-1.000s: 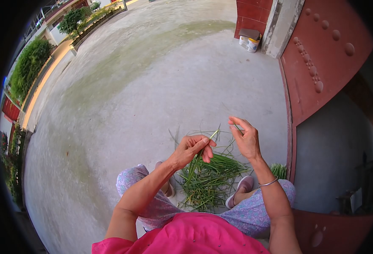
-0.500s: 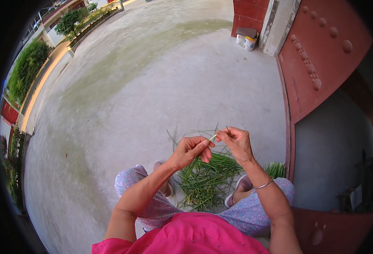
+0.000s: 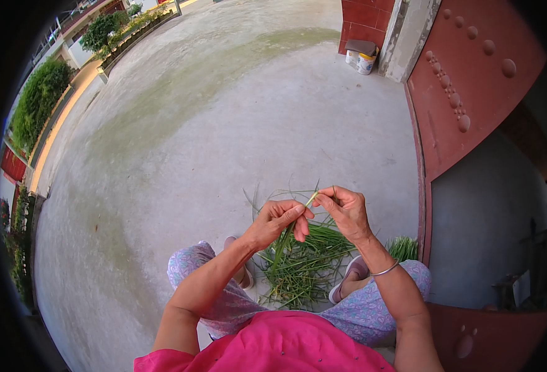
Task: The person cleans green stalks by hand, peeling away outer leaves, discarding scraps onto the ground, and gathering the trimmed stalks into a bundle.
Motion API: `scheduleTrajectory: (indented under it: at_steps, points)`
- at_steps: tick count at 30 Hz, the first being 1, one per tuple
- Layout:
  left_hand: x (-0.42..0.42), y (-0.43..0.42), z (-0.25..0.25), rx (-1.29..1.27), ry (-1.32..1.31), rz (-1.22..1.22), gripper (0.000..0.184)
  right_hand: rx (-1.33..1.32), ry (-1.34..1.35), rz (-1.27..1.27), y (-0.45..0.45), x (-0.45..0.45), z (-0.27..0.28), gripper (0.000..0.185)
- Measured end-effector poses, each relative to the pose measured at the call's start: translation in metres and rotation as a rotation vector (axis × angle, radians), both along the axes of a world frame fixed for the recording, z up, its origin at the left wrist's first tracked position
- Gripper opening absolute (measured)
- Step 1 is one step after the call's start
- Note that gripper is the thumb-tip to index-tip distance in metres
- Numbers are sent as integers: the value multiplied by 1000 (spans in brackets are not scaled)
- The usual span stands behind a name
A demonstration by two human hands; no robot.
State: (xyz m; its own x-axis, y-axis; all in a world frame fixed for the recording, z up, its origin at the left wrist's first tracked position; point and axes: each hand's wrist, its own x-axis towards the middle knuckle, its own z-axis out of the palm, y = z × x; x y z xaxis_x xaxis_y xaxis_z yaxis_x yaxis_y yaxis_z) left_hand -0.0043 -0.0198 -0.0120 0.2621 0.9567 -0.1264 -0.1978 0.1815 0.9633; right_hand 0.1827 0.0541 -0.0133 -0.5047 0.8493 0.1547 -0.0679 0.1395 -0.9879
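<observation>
In the head view, my left hand [image 3: 281,219] is closed on a chive [image 3: 311,199], its green leaves hanging down below the palm. The fingertips of my right hand [image 3: 346,208] pinch the pale stem end of that same chive. Both hands are held close together above a loose pile of chives [image 3: 304,268] on the ground between my feet. A neater bunch of chives [image 3: 403,248] lies just beyond my right shoe [image 3: 355,273].
A red metal door [image 3: 472,74] stands along the right side, with a dim room behind it. Two white tubs [image 3: 361,62] under a dark lid sit by the door post. Pale concrete [image 3: 224,136] stretches ahead; shrubs [image 3: 40,102] line the left edge.
The chive's pale end shows a little differently between my fingertips, and more green leaf hangs below my left hand. Both hands stay in nearly the same place.
</observation>
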Motion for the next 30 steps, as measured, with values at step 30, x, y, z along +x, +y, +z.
scheduleTrajectory:
  at_steps: [30]
  points:
    - [-1, -1, 3, -47, -72, -4, 36, 57, -41, -36, 15, 13, 5, 12]
